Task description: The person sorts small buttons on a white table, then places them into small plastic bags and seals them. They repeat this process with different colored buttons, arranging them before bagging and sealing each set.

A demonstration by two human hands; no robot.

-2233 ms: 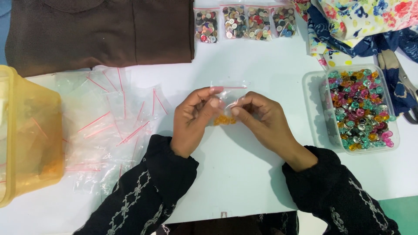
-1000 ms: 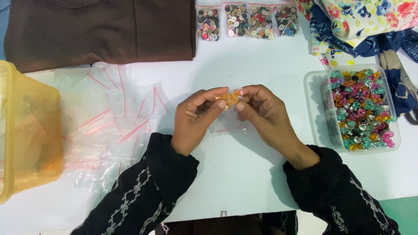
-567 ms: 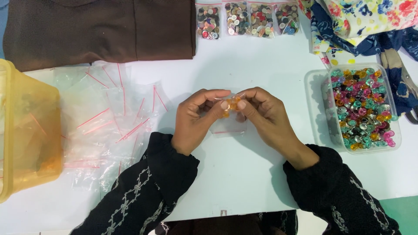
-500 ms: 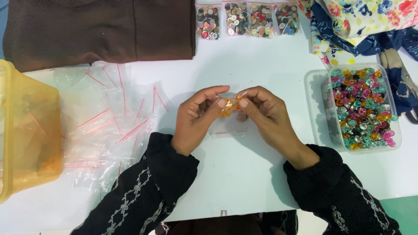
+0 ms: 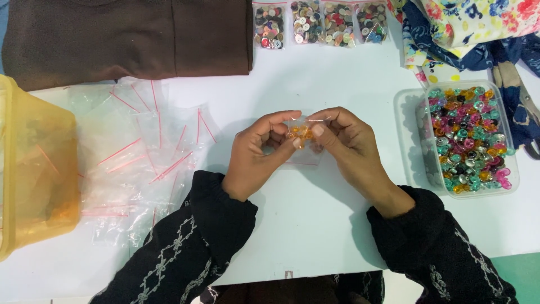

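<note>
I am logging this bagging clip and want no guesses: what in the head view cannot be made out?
- Small clear bag: its seal, covered by the left hand and right hand.
- Orange beads: too small to count.
- Yellow tub: cut by the left edge, contents blurred.
- Scissors: partly under blue fabric.

- brown folded cloth (image 5: pixel 129 39) top left
- yellow plastic tub (image 5: pixel 34 169) at left edge
- loose pile of clear zip bags (image 5: pixel 140 152) beside the tub
- four filled button bags (image 5: pixel 318 22) in a row, top centre
- clear tray of coloured buttons (image 5: pixel 469 141) right
- floral fabric (image 5: pixel 478 28) top right
</note>
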